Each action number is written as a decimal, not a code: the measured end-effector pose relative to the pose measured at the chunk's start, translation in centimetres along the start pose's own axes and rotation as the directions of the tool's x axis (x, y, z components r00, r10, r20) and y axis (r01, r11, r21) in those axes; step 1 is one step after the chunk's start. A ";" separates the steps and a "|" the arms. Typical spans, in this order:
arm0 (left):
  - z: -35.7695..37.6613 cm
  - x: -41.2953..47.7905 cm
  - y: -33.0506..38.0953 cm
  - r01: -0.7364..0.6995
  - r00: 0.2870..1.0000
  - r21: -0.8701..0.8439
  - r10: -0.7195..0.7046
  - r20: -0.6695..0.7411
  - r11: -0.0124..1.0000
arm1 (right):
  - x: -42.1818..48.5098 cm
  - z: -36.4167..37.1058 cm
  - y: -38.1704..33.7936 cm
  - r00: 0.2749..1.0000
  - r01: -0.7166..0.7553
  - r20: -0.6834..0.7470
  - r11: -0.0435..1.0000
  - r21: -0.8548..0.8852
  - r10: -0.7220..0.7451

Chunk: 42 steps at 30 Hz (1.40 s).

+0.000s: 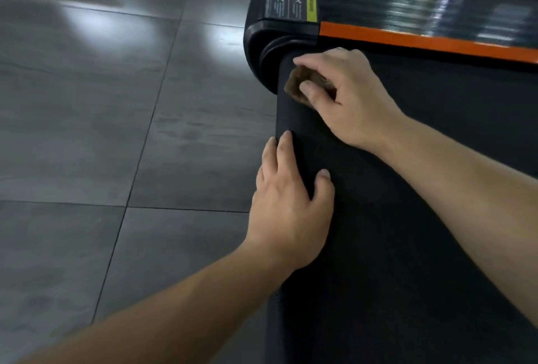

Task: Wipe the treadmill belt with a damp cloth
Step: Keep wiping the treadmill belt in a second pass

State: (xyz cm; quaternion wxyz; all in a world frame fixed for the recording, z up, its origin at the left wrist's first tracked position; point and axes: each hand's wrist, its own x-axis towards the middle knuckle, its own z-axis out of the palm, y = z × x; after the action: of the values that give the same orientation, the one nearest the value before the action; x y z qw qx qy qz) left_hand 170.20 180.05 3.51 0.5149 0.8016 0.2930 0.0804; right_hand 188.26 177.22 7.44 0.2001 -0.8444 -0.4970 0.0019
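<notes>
Right hand (346, 95) curled round small brown cloth (295, 86), thumb pinching it, pressing it on treadmill belt (407, 218) at rolled end edge, just beside black end cap (262, 43). Left hand (288, 212) nearer body, fingers nearly straight, laid flat on same belt edge, holding nothing. Orange side strip (407, 38) beyond right hand; grey floor tiles (102, 101) left of both hands

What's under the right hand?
A bunched brown cloth, gripped by the right hand on the treadmill belt near its end corner. Only the part by the thumb and fingertips shows; the rest, and its contact with the belt, is covered by the hand.
</notes>
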 end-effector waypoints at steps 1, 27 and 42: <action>0.0 0.0 0.0 -0.006 1.000 -0.002 0.006 -0.002 1.000 | 0.0 0.0 -0.1 1.000 0.000 0.016 1.000 -0.024 0.000; -0.1 -0.2 0.2 0.026 1.000 -0.048 -0.026 0.003 0.999 | 3.8 0.5 0.3 0.994 -0.060 -0.096 0.997 -0.039 0.056; -0.2 -2.7 1.2 0.097 0.992 0.005 -0.097 0.084 0.995 | 1.7 -1.4 2.7 0.980 -0.153 -0.120 0.987 0.043 0.158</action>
State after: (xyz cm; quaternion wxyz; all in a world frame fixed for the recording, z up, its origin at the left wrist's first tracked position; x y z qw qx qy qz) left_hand 168.39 178.35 5.08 0.5296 0.7894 0.3096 0.0215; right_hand 191.67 177.06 8.13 0.2438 -0.8757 -0.4160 -0.0264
